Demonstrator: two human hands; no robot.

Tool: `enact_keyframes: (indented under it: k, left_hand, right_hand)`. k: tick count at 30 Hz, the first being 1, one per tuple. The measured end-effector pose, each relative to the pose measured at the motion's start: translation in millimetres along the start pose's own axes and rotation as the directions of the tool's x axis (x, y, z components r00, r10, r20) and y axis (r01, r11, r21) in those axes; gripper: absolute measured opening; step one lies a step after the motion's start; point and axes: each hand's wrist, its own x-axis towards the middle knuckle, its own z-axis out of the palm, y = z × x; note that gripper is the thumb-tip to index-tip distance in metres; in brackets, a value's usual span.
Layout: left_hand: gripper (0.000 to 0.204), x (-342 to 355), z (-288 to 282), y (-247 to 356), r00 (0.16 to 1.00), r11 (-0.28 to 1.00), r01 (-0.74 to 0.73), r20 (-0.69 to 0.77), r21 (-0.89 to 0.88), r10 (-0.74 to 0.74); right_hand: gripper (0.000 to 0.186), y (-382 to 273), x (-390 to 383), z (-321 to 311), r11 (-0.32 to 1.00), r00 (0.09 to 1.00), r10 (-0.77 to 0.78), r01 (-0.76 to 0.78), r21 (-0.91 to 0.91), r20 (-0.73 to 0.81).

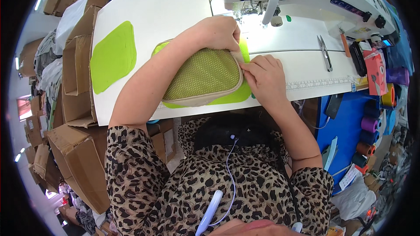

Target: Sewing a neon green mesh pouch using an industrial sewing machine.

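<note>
An olive mesh fabric piece with a beige edge binding (201, 78), curved like the side of a pouch, sits on the white sewing table. Bright lime-green fabric (234, 98) shows beneath it and along its right side. My left hand (220, 33) reaches over the piece, its fingers curled down onto the upper right corner close to the presser foot. At the right edge, my right hand (266, 78) pinches the beige binding between thumb and fingers. Lit by a lamp, the sewing machine's needle area (251, 11) lies just beyond both hands; my left hand partly covers the corner.
Flat lime-green fabric pieces (113, 57) lie at the table's left. Thread snips (324, 52), an orange-handled tool (344, 43) and a red box (376, 72) are on the right, near thread spools (369, 124). A ruler strip (319, 84) runs along the front edge. Cardboard boxes (78, 161) crowd the left.
</note>
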Motion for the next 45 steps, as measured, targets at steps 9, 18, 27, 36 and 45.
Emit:
enact_keyframes:
  k: [9,18,27,36,45]
  left_hand:
    - [0.022,-10,2,9,0.999,0.999,0.046,-0.022,-0.009,-0.046]
    - [0.021,-16,13,6,0.987,1.0,0.012,-0.163,-0.002,-0.012]
    - [0.023,-16,6,11,0.988,0.998,0.059,-0.144,0.022,-0.055]
    - [0.023,-13,9,10,0.991,0.996,0.081,-0.109,0.047,-0.076]
    - [0.042,-26,23,-3,0.94,0.978,0.116,-0.336,0.171,-0.053]
  right_hand:
    - [0.019,-6,-4,-4,0.996,0.999,0.032,-0.036,0.085,0.041]
    - [0.021,-12,-7,-7,0.994,0.997,0.048,-0.054,0.1,0.062]
    - [0.024,-12,-6,-9,0.994,0.998,0.033,-0.039,0.099,0.057]
    - [0.036,-8,-2,-23,0.989,0.976,-0.146,0.146,0.006,0.159]
    - [0.056,1,14,-46,0.951,0.86,-0.288,0.307,0.024,0.421]
